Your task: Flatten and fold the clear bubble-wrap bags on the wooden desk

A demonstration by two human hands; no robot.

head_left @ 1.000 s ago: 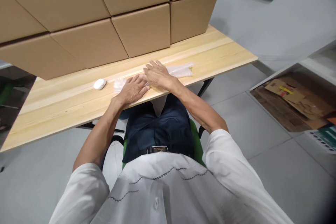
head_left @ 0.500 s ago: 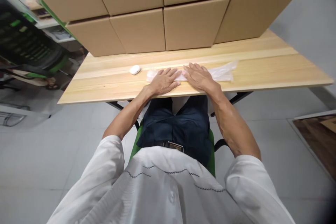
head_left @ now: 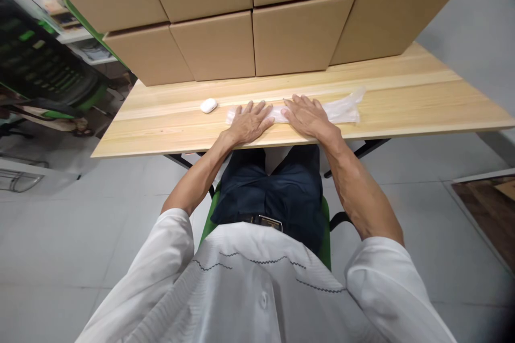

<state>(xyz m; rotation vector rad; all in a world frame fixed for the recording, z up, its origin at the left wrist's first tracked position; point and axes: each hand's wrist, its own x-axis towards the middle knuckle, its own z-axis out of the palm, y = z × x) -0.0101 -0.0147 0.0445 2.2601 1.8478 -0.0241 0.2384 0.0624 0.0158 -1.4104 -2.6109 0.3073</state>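
A thin, translucent white plastic bag (head_left: pixel 341 110), folded into a long strip, lies near the front edge of the wooden table (head_left: pixel 418 96). My left hand (head_left: pixel 250 122) presses flat on its left part, fingers spread and palm down. On its middle rests my right hand (head_left: pixel 308 116), also palm down with fingers stretched out. A short stretch of plastic shows between the two hands; the rest under the palms is hidden. The bag's right end sticks out crinkled past my right hand. Left of my left hand sits a small white rounded case (head_left: pixel 208 105), touched by neither hand.
Stacked cardboard boxes (head_left: pixel 303 35) stand along the back of the table. A dark chair with green parts (head_left: pixel 48 64) is at the far left. I sit on a green chair (head_left: pixel 325 236) with black armrests, close to the table edge.
My hands have moved slightly apart, so more of the plastic shows between them. The bag stays in place, and the view has shifted a little.
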